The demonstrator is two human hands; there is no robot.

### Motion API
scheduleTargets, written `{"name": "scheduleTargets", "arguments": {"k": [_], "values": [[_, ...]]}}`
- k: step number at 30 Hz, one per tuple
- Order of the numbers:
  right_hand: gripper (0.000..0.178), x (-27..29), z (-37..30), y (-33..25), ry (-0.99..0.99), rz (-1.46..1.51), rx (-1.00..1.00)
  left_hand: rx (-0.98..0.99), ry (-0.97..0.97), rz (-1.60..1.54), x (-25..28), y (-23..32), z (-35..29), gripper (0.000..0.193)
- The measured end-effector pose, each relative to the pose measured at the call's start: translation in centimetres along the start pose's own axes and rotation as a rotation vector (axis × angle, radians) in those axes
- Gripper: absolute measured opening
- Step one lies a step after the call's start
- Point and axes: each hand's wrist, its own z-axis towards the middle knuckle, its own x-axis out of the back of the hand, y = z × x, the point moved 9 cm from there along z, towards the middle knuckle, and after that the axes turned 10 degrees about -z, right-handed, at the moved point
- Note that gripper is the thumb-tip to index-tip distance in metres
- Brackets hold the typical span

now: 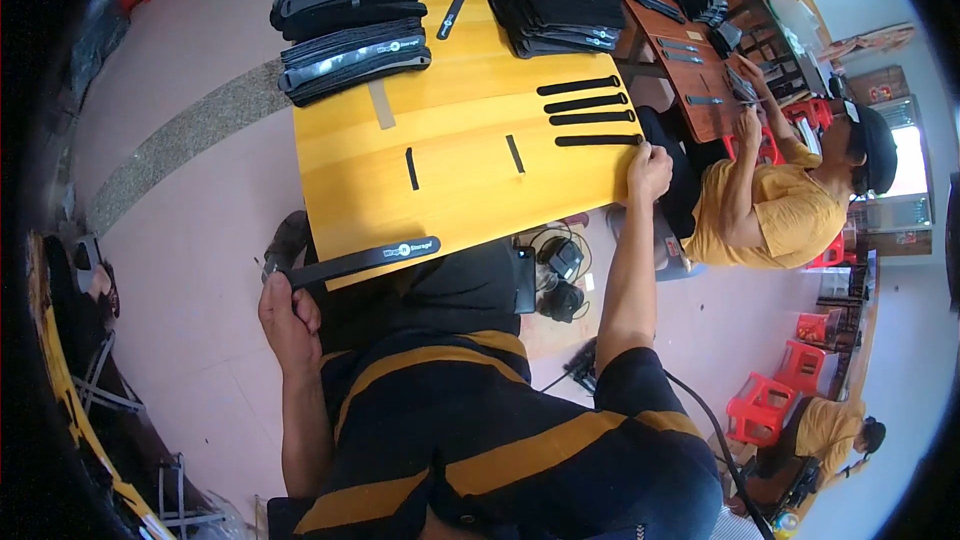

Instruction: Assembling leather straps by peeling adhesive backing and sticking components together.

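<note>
Two bare hands are at work, the left hand (289, 325) in the lower left of the frame, closed around one end of a long black strap (365, 261). The strap's rounded far end lies over the near edge of the yellow table (450, 205). Handling it well would mean keeping it flat and untwisted, printed face up, with a firm hold near the end.

At the table's right edge, the right hand (650, 172) has its fingertips at the looped end of the lowest of four short straps (585, 103); whether they pinch it or only touch it, I cannot tell. A light touch seems best, so that the row is not dragged askew. Two short black strips (411, 169) mid-table look like useful guides for placing.

As for writing, the held strap carries pale lettering with a round emblem near its far end; the short straps show none. Similar print appears farther off, on a loose strap (456, 8) at the top centre and on the bundled straps (355, 60) at the upper left. On the dark pile (560, 10) at the top right of the table, pale marks are too small to read.
</note>
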Motion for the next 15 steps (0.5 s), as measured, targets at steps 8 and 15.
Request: {"name": "scheduleTargets", "arguments": {"k": [8,15], "values": [[0.034,2.9,-0.9,-1.4,0.204,0.145,0.053,0.026,-0.029,0.074,-0.5,-0.9,-0.1,0.031],[0.013,11.2,-14.9,-20.0,-0.325,0.793,0.704,0.095,-0.106,0.148,-4.6,-1.5,0.1,0.031]]}}
